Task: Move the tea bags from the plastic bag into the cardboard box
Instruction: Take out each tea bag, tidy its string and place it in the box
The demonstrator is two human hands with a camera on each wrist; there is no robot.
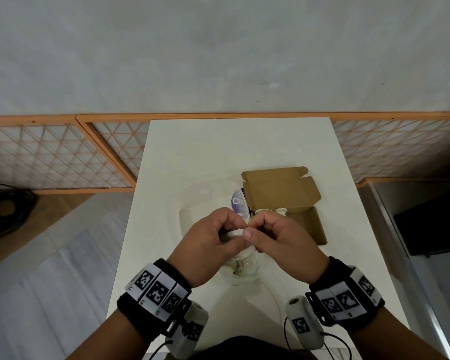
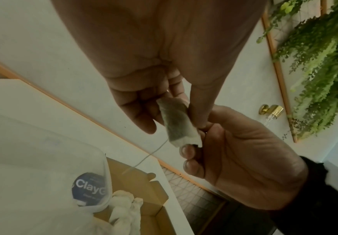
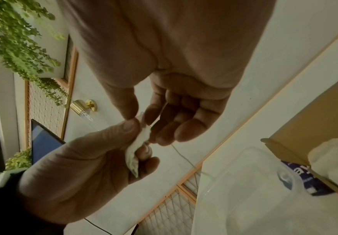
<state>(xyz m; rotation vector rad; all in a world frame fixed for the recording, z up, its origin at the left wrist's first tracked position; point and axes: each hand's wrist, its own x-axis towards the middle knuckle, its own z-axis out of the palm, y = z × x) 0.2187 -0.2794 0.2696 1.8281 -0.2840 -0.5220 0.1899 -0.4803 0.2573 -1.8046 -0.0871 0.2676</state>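
Observation:
A single tea bag hangs in the air between both hands, above the table's near middle. My left hand pinches its upper part between thumb and fingers. My right hand pinches its other end. Its thin string dangles down toward the open brown cardboard box. White tea bags lie at the box's near-left corner. The clear plastic bag lies left of the box, with a purple label inside it. More tea bags show through the plastic below my hands.
The white table is narrow, with its left and right edges close to the work. The box's front flap lies open toward me. An orange-framed lattice panel runs along the wall behind.

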